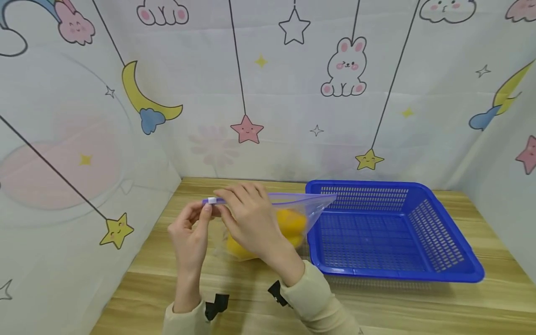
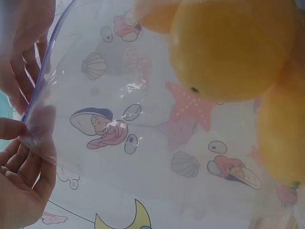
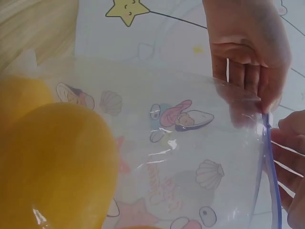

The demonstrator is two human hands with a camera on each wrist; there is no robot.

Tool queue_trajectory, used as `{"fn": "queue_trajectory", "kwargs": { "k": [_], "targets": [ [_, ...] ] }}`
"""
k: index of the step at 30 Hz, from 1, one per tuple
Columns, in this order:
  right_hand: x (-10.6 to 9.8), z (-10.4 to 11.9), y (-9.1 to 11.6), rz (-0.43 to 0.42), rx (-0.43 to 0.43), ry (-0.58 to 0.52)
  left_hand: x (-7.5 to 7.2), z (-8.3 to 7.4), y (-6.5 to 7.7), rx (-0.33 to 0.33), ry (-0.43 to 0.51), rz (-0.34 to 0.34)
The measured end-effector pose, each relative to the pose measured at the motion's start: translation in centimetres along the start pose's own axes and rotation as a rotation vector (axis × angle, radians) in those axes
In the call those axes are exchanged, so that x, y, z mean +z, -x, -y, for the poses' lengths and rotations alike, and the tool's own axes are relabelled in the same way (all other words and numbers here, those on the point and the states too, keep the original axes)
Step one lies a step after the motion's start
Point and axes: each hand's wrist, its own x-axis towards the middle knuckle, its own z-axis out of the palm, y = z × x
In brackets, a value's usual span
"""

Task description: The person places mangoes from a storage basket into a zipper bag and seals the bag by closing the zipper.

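A clear slider zip bag (image 1: 320, 207) with a purple top strip hangs between the hands, printed with shells and starfish. Several round orange-yellow fruits (image 1: 291, 224) sit inside it; small green stem spots show on fruits (image 2: 228, 52) in the left wrist view. My left hand (image 1: 190, 237) pinches the bag's left top corner, right by the white slider (image 1: 212, 200). Just beside it, my right hand (image 1: 253, 223) holds the top strip, fingers over the far side and thumb in front. The right hand hides part of the bag and fruit in the head view.
A blue plastic basket (image 1: 398, 275) with slotted walls stands on the wood-grain table (image 1: 142, 284), right of the bag. Behind and at the sides hangs a white cloth (image 1: 284, 93) with cartoon stars, moons and a rabbit.
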Motion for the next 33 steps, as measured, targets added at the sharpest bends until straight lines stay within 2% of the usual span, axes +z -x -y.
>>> {"fn": "queue_trajectory", "kwargs": {
  "k": [6, 11, 21, 25, 33],
  "targets": [
    [0.7, 0.5, -0.8, 0.062, -0.030, 0.074, -0.1, 0.0, 0.0, 0.019, -0.009, 0.005],
    [1.0, 1.1, -1.2, 0.113, -0.064, 0.090, -0.3, 0.0, 0.2, 0.039, -0.026, -0.012],
    [1.1, 0.8, -1.1, 0.100, -0.044, 0.082, 0.2, 0.2, 0.1, 0.030, -0.012, -0.006],
    [1.1, 0.7, -1.1, 0.104, -0.043, 0.080, 0.3, 0.2, 0.1, 0.043, -0.005, -0.025],
    [1.1, 0.5, -1.2, 0.115, -0.046, 0.083, 0.5, 0.3, 0.1, 0.026, -0.016, -0.062]
  ]
}}
